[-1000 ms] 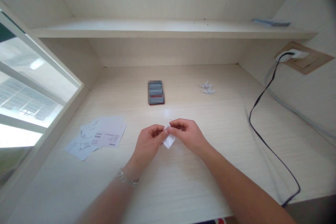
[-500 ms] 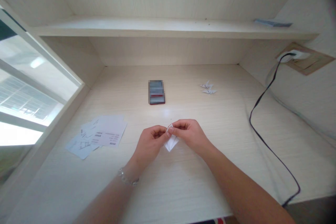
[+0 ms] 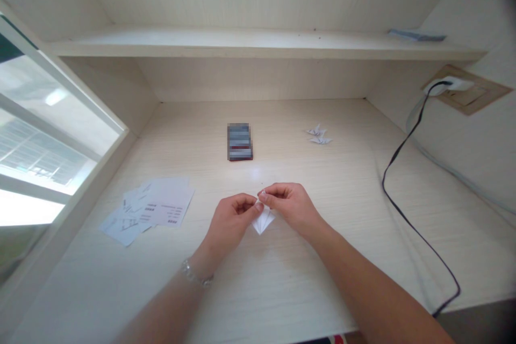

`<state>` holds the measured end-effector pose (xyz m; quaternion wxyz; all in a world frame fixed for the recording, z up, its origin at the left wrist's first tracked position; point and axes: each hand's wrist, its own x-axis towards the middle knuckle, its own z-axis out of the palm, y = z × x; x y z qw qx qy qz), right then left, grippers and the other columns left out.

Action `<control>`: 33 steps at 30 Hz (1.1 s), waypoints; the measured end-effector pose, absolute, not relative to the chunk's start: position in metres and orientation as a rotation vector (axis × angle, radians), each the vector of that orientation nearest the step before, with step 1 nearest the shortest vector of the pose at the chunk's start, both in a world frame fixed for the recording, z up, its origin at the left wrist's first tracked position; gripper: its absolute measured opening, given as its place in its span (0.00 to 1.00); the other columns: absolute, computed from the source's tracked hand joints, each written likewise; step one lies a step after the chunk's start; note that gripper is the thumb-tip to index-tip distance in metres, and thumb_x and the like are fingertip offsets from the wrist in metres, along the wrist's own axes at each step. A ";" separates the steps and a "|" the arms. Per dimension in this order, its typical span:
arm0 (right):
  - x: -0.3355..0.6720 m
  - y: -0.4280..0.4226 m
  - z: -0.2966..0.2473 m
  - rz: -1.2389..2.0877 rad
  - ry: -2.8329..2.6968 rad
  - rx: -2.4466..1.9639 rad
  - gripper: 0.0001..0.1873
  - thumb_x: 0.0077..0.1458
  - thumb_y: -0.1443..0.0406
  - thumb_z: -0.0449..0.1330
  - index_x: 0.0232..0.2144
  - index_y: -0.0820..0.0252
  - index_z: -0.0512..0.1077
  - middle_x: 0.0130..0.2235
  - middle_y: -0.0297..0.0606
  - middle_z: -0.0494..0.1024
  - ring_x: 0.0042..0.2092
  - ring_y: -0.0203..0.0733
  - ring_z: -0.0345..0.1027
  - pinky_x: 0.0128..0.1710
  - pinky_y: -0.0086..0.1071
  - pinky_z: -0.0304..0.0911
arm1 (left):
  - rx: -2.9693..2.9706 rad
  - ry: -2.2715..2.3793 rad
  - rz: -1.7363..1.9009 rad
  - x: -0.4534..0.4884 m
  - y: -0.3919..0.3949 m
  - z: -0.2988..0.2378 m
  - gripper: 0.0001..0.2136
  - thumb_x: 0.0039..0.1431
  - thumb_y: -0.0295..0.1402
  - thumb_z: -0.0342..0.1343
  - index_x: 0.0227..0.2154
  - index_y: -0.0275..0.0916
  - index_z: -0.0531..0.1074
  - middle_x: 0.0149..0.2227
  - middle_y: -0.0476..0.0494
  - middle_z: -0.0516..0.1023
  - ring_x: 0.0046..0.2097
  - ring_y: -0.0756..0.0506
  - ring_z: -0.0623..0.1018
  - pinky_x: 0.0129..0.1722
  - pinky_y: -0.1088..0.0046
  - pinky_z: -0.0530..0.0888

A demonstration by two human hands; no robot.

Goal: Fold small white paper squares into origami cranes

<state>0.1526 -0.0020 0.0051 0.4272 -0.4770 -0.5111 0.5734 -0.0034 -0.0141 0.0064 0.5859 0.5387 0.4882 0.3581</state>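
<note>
2 hands (image 3: pixel 229 224) (image 3: pixel 292 208) eased apart, 1 folded paper (image 3: pixel 263 221)

left hand (image 3: pixel 230 221): pinching, knuckles up | right hand (image 3: pixel 292 208): pinching, knuckles up

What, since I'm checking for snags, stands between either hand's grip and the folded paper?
Nothing visible does. The left hand and right hand both pinch the folded white paper directly at its top. The loose papers lie off to the left, clear of both hands.
</note>
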 end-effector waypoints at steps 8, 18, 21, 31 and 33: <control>0.152 -0.002 0.008 1.399 -1.278 -1.231 0.13 0.42 0.59 0.64 0.28 0.62 0.77 0.30 0.39 0.78 0.32 0.39 0.69 0.31 0.32 0.63 | 1.274 1.138 0.835 -0.004 -0.015 0.005 0.12 0.50 0.39 0.56 0.29 0.34 0.74 0.28 0.44 0.76 0.29 0.48 0.72 0.29 0.74 0.67; 0.150 -0.003 0.014 1.415 -1.197 -1.232 0.08 0.40 0.62 0.64 0.25 0.62 0.77 0.26 0.36 0.77 0.28 0.35 0.66 0.30 0.30 0.61 | 1.287 1.142 0.823 -0.004 -0.015 0.007 0.11 0.50 0.39 0.56 0.29 0.34 0.73 0.27 0.45 0.75 0.29 0.49 0.71 0.29 0.75 0.66; 0.150 -0.003 0.014 1.405 -1.199 -1.239 0.08 0.40 0.62 0.64 0.25 0.62 0.77 0.26 0.36 0.77 0.28 0.35 0.66 0.30 0.30 0.61 | 1.281 1.129 0.823 -0.004 -0.015 0.007 0.11 0.50 0.39 0.56 0.29 0.34 0.74 0.27 0.45 0.75 0.28 0.49 0.71 0.29 0.75 0.66; 0.154 -0.002 0.012 1.388 -1.253 -1.240 0.09 0.41 0.61 0.64 0.25 0.62 0.76 0.26 0.37 0.76 0.28 0.35 0.66 0.29 0.30 0.62 | 1.232 1.100 0.828 -0.003 -0.016 0.008 0.11 0.48 0.38 0.58 0.27 0.34 0.74 0.25 0.46 0.74 0.27 0.50 0.70 0.27 0.75 0.65; 0.154 -0.002 0.012 1.393 -1.258 -1.243 0.08 0.41 0.62 0.64 0.25 0.62 0.76 0.25 0.36 0.76 0.27 0.35 0.66 0.29 0.30 0.62 | 1.234 1.089 0.828 -0.003 -0.016 0.008 0.11 0.48 0.39 0.58 0.27 0.34 0.74 0.25 0.46 0.74 0.27 0.50 0.70 0.27 0.75 0.65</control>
